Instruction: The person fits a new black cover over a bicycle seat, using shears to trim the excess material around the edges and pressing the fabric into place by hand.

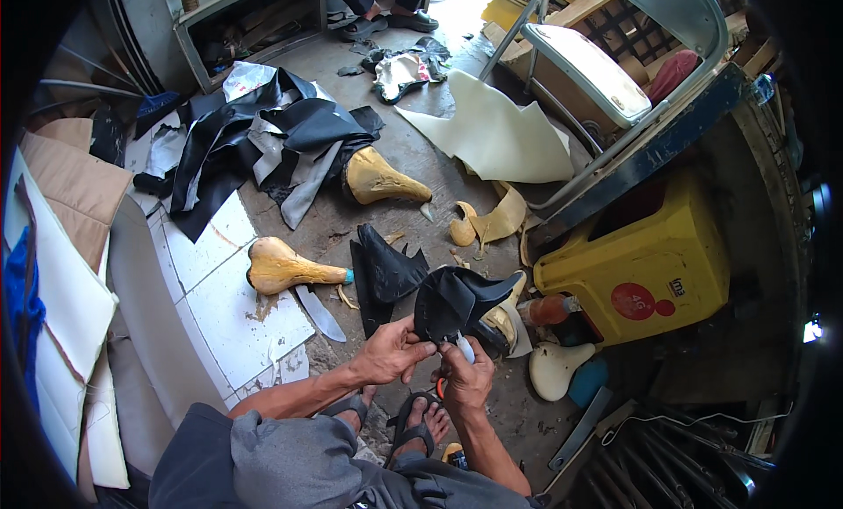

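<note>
My left hand (386,353) pinches the near edge of a black leather-like cover piece (446,309), which is folded and stands up in front of me. In my right hand (467,379), at the same edge, is a small white tube with a narrow tip (465,349). An orange loop (440,387), maybe a scissors handle, shows by the right fingers; the rest of it is hidden. Just left of the cover lies another black piece (391,267). Two bare yellow bicycle saddle foams, one (294,267) on the white tiles and one (382,177) farther off, lie beyond my hands.
A knife (320,314) rests by the tiles (215,311). Black material scraps (263,140) are heaped at the far left, with a cream sheet (496,131) at the far middle. On the right are a yellow plastic stool (641,263), a cream saddle (558,368) and a folding chair (597,70). Another person's feet (386,23) show at the top.
</note>
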A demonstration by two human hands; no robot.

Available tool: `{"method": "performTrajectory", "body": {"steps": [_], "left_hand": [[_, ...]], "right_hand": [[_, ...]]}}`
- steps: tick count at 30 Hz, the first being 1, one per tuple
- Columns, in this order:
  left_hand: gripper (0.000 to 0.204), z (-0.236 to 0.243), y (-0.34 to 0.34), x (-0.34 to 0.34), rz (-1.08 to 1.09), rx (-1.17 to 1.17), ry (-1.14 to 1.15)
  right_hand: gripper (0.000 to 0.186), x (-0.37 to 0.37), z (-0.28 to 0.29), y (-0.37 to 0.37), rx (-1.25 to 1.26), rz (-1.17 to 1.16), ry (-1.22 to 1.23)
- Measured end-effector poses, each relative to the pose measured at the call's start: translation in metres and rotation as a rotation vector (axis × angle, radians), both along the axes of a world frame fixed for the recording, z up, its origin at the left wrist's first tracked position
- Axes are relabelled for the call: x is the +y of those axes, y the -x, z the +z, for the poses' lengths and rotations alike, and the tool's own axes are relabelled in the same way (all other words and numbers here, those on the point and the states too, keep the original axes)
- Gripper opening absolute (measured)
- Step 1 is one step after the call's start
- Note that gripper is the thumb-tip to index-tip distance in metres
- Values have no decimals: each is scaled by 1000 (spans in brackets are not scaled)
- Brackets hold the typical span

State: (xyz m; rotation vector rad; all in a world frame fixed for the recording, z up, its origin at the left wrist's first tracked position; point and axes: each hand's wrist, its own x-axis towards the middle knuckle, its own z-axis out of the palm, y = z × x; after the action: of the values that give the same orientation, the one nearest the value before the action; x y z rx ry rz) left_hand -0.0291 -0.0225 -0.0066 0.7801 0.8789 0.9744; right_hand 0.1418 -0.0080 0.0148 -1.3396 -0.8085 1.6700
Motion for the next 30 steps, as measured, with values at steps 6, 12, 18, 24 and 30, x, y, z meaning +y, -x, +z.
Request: {"method": "performTrajectory", "body": {"steps": [6,12,18,24,30], "left_hand": [[33,-18,1,1,28,12,-167],[34,5,-6,-1,148,220,-37],[32,1,-12,0,244,361,-122],[31,5,-10,2,220,212,-17],[32,-5,-5,1,183,141,-3]], "right_hand": [[20,1,-6,-5,52,-5,43],[15,2,6,7,-6,-26,68],[15,0,3,8,-8,-21,73],[20,1,4,5,63,13,81],[30,3,0,1,126,75,125]]}}
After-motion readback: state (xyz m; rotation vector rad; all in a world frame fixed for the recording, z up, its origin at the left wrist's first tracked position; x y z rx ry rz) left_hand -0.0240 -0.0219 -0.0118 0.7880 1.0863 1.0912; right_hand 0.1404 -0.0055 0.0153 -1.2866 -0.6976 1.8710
